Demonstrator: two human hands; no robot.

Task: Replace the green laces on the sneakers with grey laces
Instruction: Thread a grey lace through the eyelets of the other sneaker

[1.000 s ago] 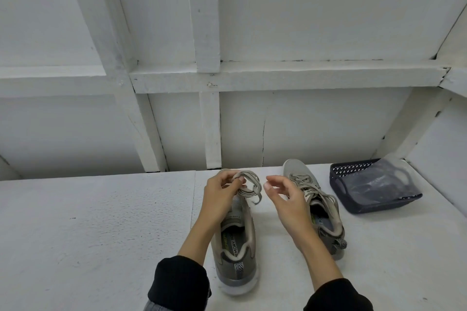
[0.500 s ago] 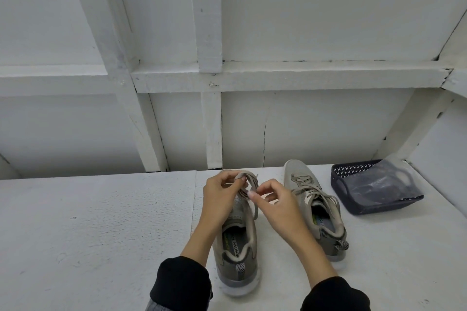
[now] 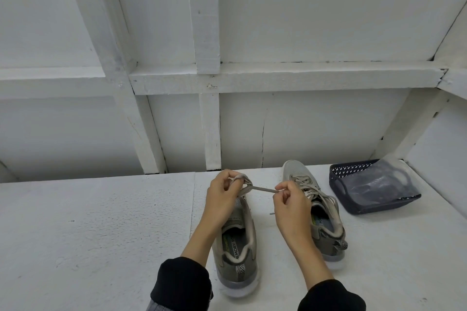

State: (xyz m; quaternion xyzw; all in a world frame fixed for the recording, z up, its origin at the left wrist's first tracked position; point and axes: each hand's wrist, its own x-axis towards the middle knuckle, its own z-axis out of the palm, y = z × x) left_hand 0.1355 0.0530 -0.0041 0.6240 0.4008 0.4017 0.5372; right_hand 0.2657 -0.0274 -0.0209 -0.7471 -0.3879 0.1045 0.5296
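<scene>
Two grey sneakers stand side by side on the white table, toes pointing away. The left sneaker point(image 3: 237, 247) has no lace in its eyelets. The right sneaker point(image 3: 321, 209) is laced with a pale grey lace. My left hand point(image 3: 222, 199) holds a coiled bundle of grey lace point(image 3: 243, 182) above the left sneaker's toe. My right hand point(image 3: 290, 202) pinches one strand of that lace point(image 3: 262, 190), stretched taut between the two hands. A lace tip hangs below my right hand.
A dark blue perforated basket point(image 3: 353, 199) holding a clear plastic bag point(image 3: 381, 184) sits at the table's right, next to the right sneaker. A white panelled wall with beams rises right behind the table point(image 3: 101, 235).
My right hand came to the lace bundle, pinched a strand and pulled it out to the right. The left hand stayed above the left sneaker holding the coil.
</scene>
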